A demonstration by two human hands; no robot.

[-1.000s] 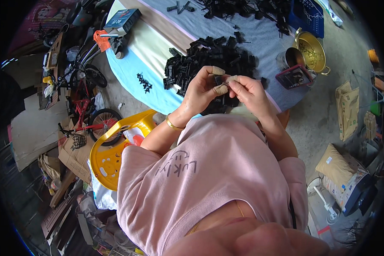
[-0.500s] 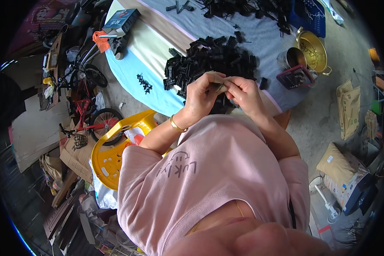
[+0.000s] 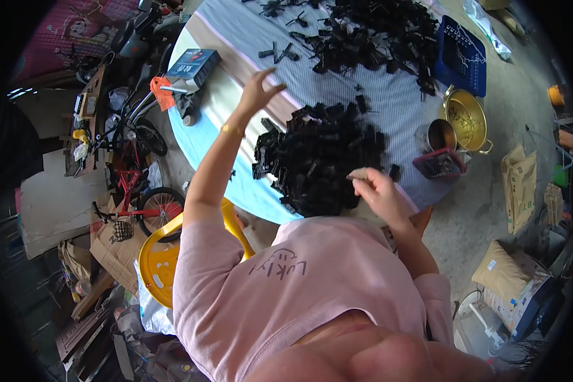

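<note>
My left hand (image 3: 259, 92) is stretched forward over the striped cloth, its fingers apart and nothing in them. Just beyond it lie a few crossed black plastic parts (image 3: 278, 53). Close to my body, my right hand (image 3: 377, 192) hovers at the right side of a large heap of black plastic pieces (image 3: 321, 153). Its thumb and forefinger are pinched together; a small dark bit shows at their tips, too small to name. Farther off spreads a second pile of black parts (image 3: 369, 35), with thin arms sticking out.
On the right stand a gold two-handled pot (image 3: 451, 105) with small pieces inside, a steel cup (image 3: 421, 135), a dark red-edged box (image 3: 436, 167) and a blue basket (image 3: 449, 60). A blue box (image 3: 200, 62) sits far left. A yellow chair (image 3: 148, 270) and red bicycle (image 3: 128, 184) are left.
My hands have parted from their pinch over the near heap. The left has swung forward and left with its fingers spread; the right stays near the heap, lower. The view has tilted toward the far side.
</note>
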